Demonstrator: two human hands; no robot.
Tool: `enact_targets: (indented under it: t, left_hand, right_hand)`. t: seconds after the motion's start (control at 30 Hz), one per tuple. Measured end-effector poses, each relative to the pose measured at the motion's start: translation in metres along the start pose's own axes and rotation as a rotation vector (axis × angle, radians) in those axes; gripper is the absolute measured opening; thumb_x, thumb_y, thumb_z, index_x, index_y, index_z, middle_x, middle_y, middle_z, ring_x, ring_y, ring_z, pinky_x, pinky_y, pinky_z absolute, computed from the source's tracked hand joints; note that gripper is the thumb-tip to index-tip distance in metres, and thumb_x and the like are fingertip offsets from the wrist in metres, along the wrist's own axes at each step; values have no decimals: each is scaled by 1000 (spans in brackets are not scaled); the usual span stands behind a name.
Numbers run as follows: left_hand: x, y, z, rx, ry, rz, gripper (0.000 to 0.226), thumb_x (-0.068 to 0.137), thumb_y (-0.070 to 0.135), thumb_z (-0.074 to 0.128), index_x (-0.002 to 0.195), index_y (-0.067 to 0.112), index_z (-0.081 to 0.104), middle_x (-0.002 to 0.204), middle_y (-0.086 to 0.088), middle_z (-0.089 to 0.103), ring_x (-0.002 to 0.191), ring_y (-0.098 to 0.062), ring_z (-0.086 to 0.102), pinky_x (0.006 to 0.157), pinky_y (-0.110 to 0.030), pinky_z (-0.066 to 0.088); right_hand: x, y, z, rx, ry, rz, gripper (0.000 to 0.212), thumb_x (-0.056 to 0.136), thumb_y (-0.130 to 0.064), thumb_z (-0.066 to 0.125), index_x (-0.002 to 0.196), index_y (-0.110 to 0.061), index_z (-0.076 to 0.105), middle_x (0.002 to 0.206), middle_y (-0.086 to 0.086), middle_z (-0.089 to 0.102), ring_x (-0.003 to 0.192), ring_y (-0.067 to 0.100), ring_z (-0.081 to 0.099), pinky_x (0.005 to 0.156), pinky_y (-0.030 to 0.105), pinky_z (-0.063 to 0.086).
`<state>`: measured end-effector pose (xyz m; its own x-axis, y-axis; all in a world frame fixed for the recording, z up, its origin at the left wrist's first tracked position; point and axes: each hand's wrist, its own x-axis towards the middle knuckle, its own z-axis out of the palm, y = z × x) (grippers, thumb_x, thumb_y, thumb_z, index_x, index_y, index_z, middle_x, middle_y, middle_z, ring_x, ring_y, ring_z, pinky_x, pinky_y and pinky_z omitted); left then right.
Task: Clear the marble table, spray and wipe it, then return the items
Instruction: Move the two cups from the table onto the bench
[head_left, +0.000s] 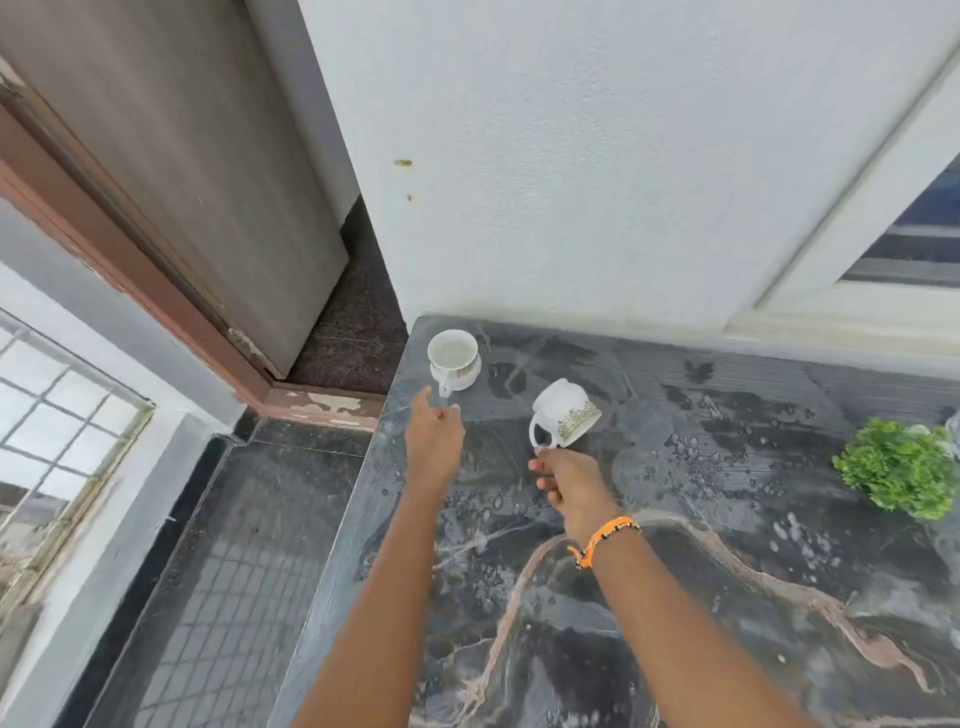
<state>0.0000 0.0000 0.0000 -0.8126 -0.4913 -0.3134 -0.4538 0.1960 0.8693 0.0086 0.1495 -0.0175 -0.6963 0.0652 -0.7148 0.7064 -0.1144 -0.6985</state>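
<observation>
The dark marble table (675, 545) fills the lower right, its top wet with droplets. One white cup with a gold band (453, 358) stands upright at the table's far left corner. My left hand (434, 434) hovers just in front of that cup's handle, fingers apart, holding nothing. A second white cup (563, 413) is tilted on its side to the right. My right hand (566, 480), with an orange bracelet on the wrist, pinches this tilted cup by its handle.
A small green plant (898, 467) sits at the table's right side. A white wall runs right behind the table. A door and dark floor lie to the left, below the table's left edge.
</observation>
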Motion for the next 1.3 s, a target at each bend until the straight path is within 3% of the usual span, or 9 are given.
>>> enact_targets:
  t: [0.1,0.2,0.27,0.47,0.53,0.83,1.0,1.13,1.3]
  left_hand:
    - [19,0,3,17,-62,10,37,94,16,43,131,15,43,78,2,57,71,-16,56,71,-34,46]
    - [31,0,6,14,-55,5,21,96,25,43,108,10,53,86,-4,60,69,-17,55,67,-33,45]
    - [36,0,7,69,-50,21,23,97,27,42,99,8,54,82,-6,58,73,-22,53,70,-36,43]
    - [15,-1,17,58,-99,92,29,99,19,40,76,11,56,57,0,50,54,-11,46,49,-15,35]
    - [-5,-1,24,24,-100,90,33,98,18,42,69,16,57,55,2,51,52,-9,46,49,-16,36]
    - [-147,1,75,-38,-325,131,30,97,20,48,71,13,61,48,10,48,48,-4,43,58,-20,40]
    - [-240,4,119,-23,-442,224,30,96,22,49,71,17,63,45,12,48,45,1,42,50,-10,37]
    - [-327,6,164,-15,-544,266,29,96,24,49,71,20,63,45,11,49,47,-3,41,48,-13,35]
    - [-423,5,226,-19,-667,325,29,95,20,50,70,18,64,43,12,46,44,-1,41,47,-9,36]
  right_hand:
    - [5,-2,7,96,53,31,9,91,-14,57,82,-14,58,65,-1,53,49,8,37,32,13,26]
    - [4,-1,6,130,118,-24,22,94,-19,53,72,-17,54,61,-3,48,47,7,34,32,13,24]
    - [5,-2,0,162,149,-75,25,96,-21,49,71,-18,53,60,-4,46,46,7,32,33,13,24]
    - [1,-5,-30,166,161,-183,23,93,-12,49,72,-15,56,60,1,49,49,8,40,36,11,33]
    - [-4,-1,-46,109,156,-226,22,92,-12,51,71,-13,57,60,1,51,50,9,43,38,12,36]
    - [-70,29,-166,-16,293,-393,20,89,-13,54,73,-5,60,56,0,53,46,6,46,43,14,39]
    - [-122,54,-250,-27,393,-446,22,90,-16,53,78,0,62,56,0,53,47,6,46,48,19,40]
    - [-171,82,-334,-22,521,-474,24,89,-15,53,77,5,59,56,2,53,54,14,47,59,33,42]
    - [-224,121,-435,-3,643,-502,27,88,-15,52,80,11,54,60,13,51,56,20,45,59,34,38]
